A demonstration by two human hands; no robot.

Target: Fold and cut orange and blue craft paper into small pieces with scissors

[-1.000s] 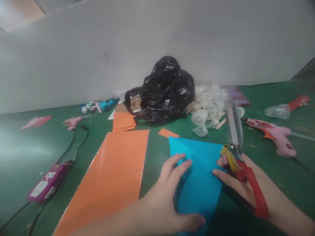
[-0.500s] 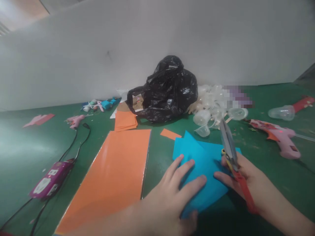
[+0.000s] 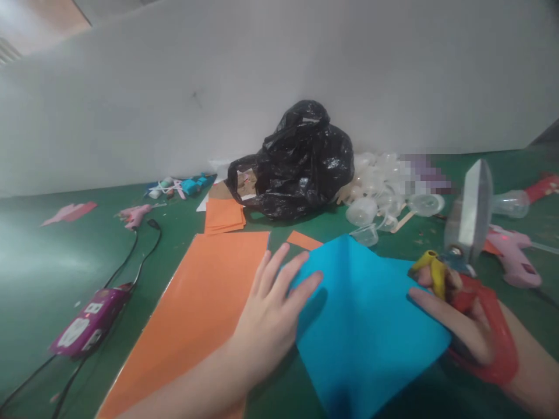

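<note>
A blue sheet of paper (image 3: pixel 358 326) lies opened out on the green table, with a crease down its middle. My left hand (image 3: pixel 277 297) is at its left edge, fingers spread, holding nothing. Over the sheet's right edge, my right hand (image 3: pixel 463 314) has scissors (image 3: pixel 493 331) with red and yellow handles hooked on its fingers, blades pointing up and away. Left of the blue paper is a large orange sheet stack (image 3: pixel 205 302), partly under my left forearm.
A black plastic bag (image 3: pixel 305 163) sits at the back beside clear plastic cups (image 3: pixel 379 192). Small orange squares (image 3: pixel 223 215) lie before it. Pink glue guns (image 3: pixel 513 253) rest right and left. A purple power box (image 3: pixel 91 320) with cables is at left.
The folded blue paper has opened out flat. My left hand has moved left off its middle. My right hand has moved right with the scissors, whose blades have turned.
</note>
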